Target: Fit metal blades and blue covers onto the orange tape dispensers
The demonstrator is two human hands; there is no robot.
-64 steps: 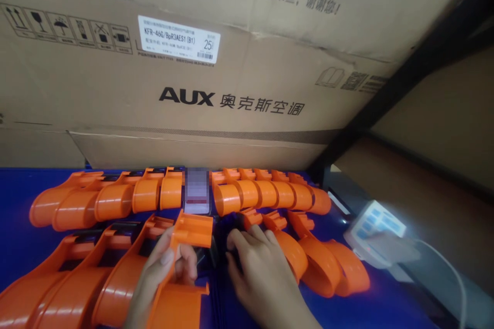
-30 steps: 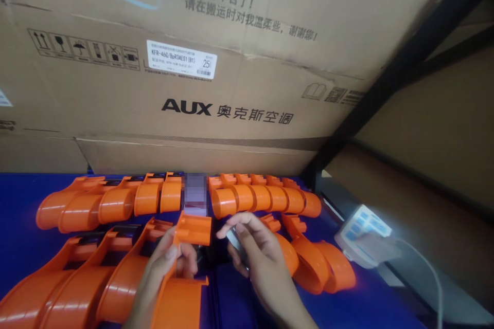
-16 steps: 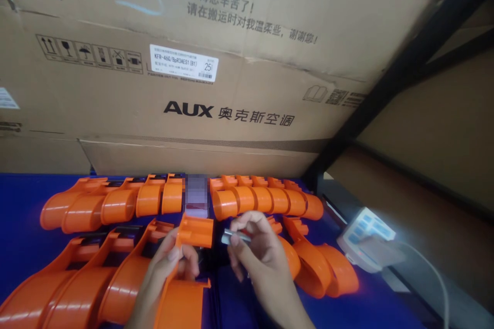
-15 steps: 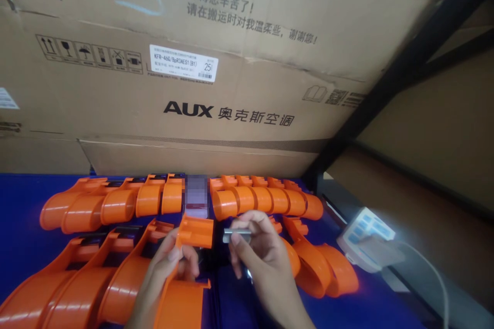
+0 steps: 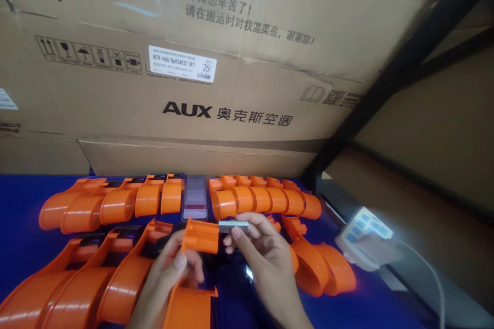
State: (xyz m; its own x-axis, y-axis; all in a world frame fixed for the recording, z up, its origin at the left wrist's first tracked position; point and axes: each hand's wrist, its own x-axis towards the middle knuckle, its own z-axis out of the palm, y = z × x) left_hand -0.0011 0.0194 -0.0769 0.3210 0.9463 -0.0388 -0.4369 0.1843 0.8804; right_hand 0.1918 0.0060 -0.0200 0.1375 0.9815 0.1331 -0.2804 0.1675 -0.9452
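Observation:
My left hand (image 5: 172, 272) grips an orange plastic part (image 5: 200, 236), with its flat channelled end up and its round ring below, near the bottom centre. Between the thumb and fingers of my right hand (image 5: 262, 257) is a small metal strip (image 5: 233, 226) with a toothed upper edge. The strip's left end is at the right edge of the orange part's channelled end; whether they touch is hard to tell. More orange parts (image 5: 118, 205) of the same shape stand in rows on the blue surface (image 5: 19, 205) to both sides.
A large cardboard box (image 5: 116, 113) rises behind the rows. Between the back rows lies a phone-like device (image 5: 195, 195), partly blurred. At the right are a white power strip (image 5: 365, 239) with a cable and a dark metal frame (image 5: 370, 97).
The orange part in my left hand has moved slightly right. My right hand has turned the metal strip so its teeth face up, and the gap between the two has closed.

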